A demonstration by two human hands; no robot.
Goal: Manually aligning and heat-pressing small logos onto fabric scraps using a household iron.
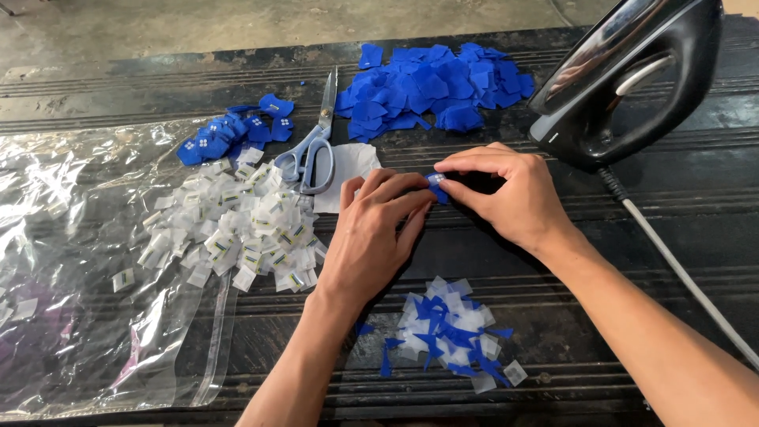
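I see a small bright blue fabric piece (436,190) with a white patch on it. The heap of cut fabric pieces (435,88) is the same solid blue. The pile of small square labels (237,225) is white with yellow-green and dark marks. The metal scissors (315,142) have pale grey-blue handles. The iron (624,79) is glossy black, and the ridged tabletop (569,253) is dark, almost black.

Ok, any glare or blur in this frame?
Head view: even daylight, sharp throughout; glare on the crinkled plastic bag and the iron; soft shadow under both hands, left hand and right hand, pinching a small blue piece.
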